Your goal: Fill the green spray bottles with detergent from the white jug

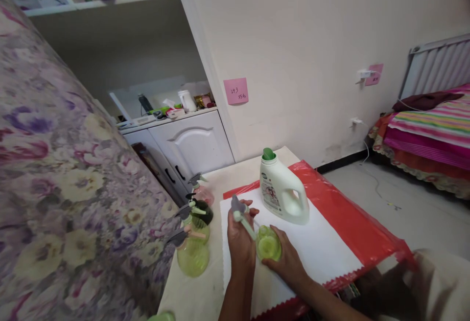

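While left hand (240, 242) grips spray head (240, 212), right hand (288, 262) cups green bottle (268, 245) (fingers hidden).

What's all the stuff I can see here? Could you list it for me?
spray head: one, grey and pale green, in the left hand
green bottle: one, on the white sheet, held by the right hand
detergent jug: one, white, green cap, upright on the white sheet
white sheet: one, over the red cover
red cover: one, on the table
spray bottles: about four, green and pink, at table's left edge
pink note: one, on wall
left hand: one
right hand: one
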`<action>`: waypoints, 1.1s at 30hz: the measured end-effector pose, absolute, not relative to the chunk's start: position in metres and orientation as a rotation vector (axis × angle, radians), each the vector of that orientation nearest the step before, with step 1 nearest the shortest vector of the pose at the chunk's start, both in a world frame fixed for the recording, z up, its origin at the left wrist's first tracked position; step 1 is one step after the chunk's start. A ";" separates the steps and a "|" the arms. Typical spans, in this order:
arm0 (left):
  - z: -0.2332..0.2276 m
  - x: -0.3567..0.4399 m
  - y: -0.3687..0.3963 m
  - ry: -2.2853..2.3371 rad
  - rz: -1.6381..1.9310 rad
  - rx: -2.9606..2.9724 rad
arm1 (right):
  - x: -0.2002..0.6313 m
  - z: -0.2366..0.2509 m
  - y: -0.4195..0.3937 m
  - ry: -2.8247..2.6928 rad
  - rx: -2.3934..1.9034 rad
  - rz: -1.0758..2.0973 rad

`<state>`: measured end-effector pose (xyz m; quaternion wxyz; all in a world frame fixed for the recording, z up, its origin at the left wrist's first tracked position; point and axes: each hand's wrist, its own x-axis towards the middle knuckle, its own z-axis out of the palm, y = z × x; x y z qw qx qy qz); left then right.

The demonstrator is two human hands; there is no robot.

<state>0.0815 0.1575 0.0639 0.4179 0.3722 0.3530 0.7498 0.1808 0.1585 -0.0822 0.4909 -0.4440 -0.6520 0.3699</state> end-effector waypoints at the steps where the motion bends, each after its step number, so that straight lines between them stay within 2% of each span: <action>1: 0.059 0.082 0.157 0.910 1.843 0.946 | 0.181 -0.081 0.158 -1.582 -1.080 0.902; 8: 0.025 0.080 0.154 1.133 1.617 1.014 | 0.182 -0.080 0.158 -1.568 -1.060 0.899; 15: 0.021 0.070 0.148 1.219 1.485 1.144 | 0.181 -0.080 0.159 -1.569 -1.073 0.909; 33: 0.008 0.073 0.149 1.288 1.540 1.187 | 0.185 -0.069 0.157 -1.547 -1.035 1.007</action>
